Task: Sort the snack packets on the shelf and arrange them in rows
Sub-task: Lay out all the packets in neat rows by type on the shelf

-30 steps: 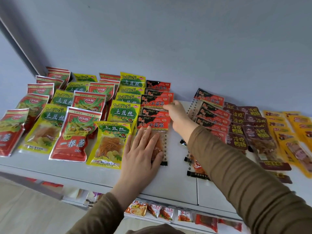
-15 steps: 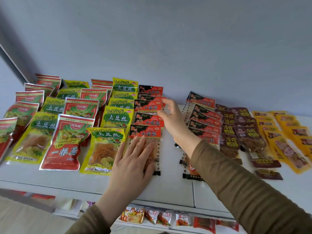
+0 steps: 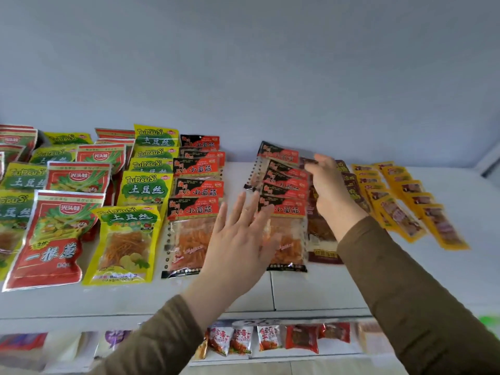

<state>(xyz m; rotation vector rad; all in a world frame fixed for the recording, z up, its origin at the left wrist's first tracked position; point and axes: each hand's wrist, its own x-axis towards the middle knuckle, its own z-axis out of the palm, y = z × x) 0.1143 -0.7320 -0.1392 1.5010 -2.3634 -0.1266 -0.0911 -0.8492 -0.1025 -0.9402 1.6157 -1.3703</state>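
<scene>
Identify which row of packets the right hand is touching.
The right hand touches the dark maroon row, between the right red-and-black row and the yellow rows.

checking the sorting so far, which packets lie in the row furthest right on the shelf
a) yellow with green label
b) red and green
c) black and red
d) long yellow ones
d: the long yellow packets lie at the right end of the shelf, past the dark brown packets.

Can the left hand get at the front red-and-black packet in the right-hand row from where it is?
Probably yes. The left hand is open with fingers spread, its fingertips already over that front red-and-black packet. Nothing lies between them. The right hand is farther back along the row.
</scene>
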